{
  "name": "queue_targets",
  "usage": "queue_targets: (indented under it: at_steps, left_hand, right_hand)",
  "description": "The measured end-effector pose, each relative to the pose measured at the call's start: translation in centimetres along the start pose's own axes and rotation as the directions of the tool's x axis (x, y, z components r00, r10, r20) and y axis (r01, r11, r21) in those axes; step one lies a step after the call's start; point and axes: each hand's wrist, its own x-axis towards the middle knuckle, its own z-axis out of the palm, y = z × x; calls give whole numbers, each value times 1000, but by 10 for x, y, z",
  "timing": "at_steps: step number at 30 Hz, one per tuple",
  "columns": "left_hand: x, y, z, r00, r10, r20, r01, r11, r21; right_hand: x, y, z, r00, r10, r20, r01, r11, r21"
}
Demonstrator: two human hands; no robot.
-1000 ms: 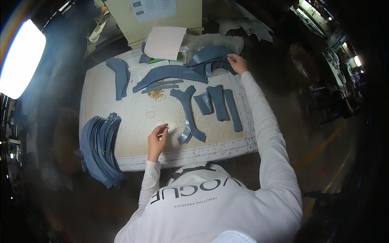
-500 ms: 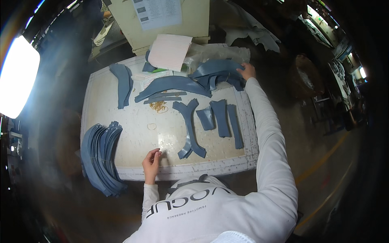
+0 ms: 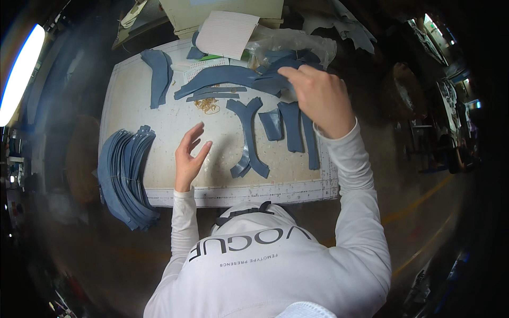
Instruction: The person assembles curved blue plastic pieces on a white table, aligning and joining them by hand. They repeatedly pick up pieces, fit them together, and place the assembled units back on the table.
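Observation:
My right hand (image 3: 323,98) is raised over the right side of the table, its fingers closed on a curved blue leather-like piece (image 3: 270,82). The hand hides much of that piece. Below its left end lies a long curved blue piece (image 3: 217,78). My left hand (image 3: 189,156) hovers over the table's front part, thumb and fingers apart, holding nothing. Between my hands lies a Y-ended stack of blue pieces (image 3: 247,138). Right of it are a short blue piece (image 3: 271,125), a longer one (image 3: 290,127) and a narrow strip (image 3: 310,146).
A thick tied bundle of curved blue pieces (image 3: 124,175) overhangs the table's (image 3: 164,153) front left corner. Yellow rubber bands (image 3: 208,105) lie near thin blue strips (image 3: 217,93). Farther back are a lined paper sheet (image 3: 225,34), clear plastic (image 3: 297,40) and another blue stack (image 3: 159,79).
My right hand has come up and toward me from the far right corner, drawing a curved blue piece with it. My left hand has moved forward and opened wider. The view has shifted.

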Motion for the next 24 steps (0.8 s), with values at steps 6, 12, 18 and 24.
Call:
queue_targets:
  at_steps: [6, 12, 18, 24]
  left_hand:
    - [-6, -6, -14, 993, -82, 90, 98, 977, -188]
    - [-74, -67, -103, 951, -308, -10, 295, 920, -259]
    - [-124, -113, -120, 871, -335, -359, 490, 642, 590]
    - [-154, -120, -100, 854, -107, -510, 440, 671, 596]
  right_hand:
    - [-8, -64, 33, 992, -120, 37, 59, 708, 703]
    - [-4, -106, 165, 926, -274, 258, -124, 424, 897]
    - [-36, -131, 251, 805, -235, 545, -63, 880, 471]
    - [-61, -126, 258, 879, -225, 420, -71, 810, 582]
